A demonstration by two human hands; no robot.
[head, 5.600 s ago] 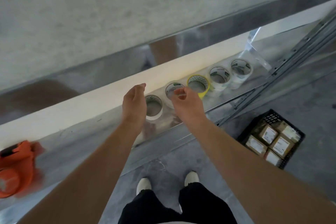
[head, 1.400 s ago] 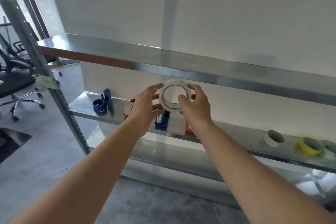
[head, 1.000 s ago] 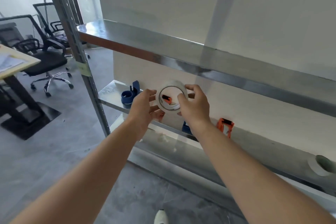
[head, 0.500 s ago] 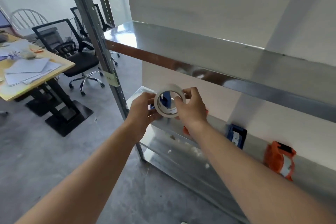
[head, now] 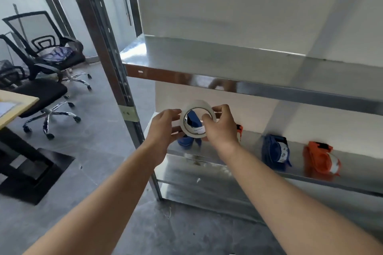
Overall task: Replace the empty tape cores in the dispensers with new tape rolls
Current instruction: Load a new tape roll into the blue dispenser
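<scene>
I hold a white tape roll (head: 209, 109) upright at chest height, in front of the lower metal shelf (head: 238, 170). My left hand (head: 163, 128) grips its left rim and my right hand (head: 220, 127) grips its right side, thumb inside the hole. A blue dispenser (head: 191, 122) shows through the hole and below the roll. An orange dispenser (head: 239, 130) is mostly hidden behind my right hand. Further right on the shelf lie another blue dispenser (head: 275, 152) and another orange dispenser (head: 321, 159).
The shelf's steel upright (head: 116, 80) stands just left of my hands. An upper shelf (head: 248, 74) runs above them. Two black office chairs (head: 43, 62) and a desk corner (head: 14, 107) with a black base occupy the left. Grey floor lies below.
The view has swung left along the shelf, away from the row of tape rolls. Both hands still hold the white roll. The dispensers have come nearer and lie further right.
</scene>
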